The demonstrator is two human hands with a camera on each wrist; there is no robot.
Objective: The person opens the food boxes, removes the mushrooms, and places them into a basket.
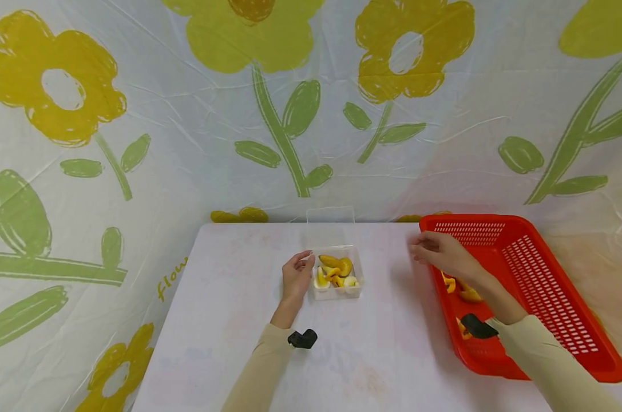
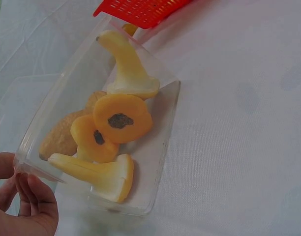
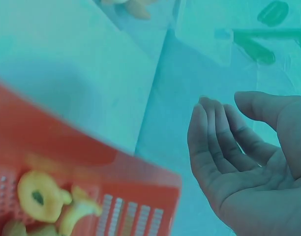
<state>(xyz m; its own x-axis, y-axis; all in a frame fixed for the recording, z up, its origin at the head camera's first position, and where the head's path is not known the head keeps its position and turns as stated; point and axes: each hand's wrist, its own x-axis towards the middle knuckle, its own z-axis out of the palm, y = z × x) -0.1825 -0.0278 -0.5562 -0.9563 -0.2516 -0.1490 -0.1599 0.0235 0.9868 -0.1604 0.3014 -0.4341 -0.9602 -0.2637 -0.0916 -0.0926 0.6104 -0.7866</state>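
A small clear plastic box (image 1: 336, 296) stands on the table with its lid (image 1: 330, 215) raised behind it. Inside lie several yellow-orange produce pieces (image 2: 126, 113), some with dark seedy centres and others with pale flared ends. My left hand (image 1: 296, 277) pinches the box's left rim between thumb and fingers, seen close at the corner in the left wrist view. Over the left rim of a red basket (image 1: 542, 274) hangs my right hand (image 1: 447, 254), fingers loosely bent and nothing held. More yellow pieces (image 3: 40, 196) lie in the basket, partly hidden by the right forearm.
The basket has slotted walls and fills the table's right side. A white table (image 1: 228, 355) carries both containers. Behind and beside it hangs a flower-printed cloth (image 1: 187, 131). Black wrist cameras (image 1: 302, 339) sit on both sleeves.
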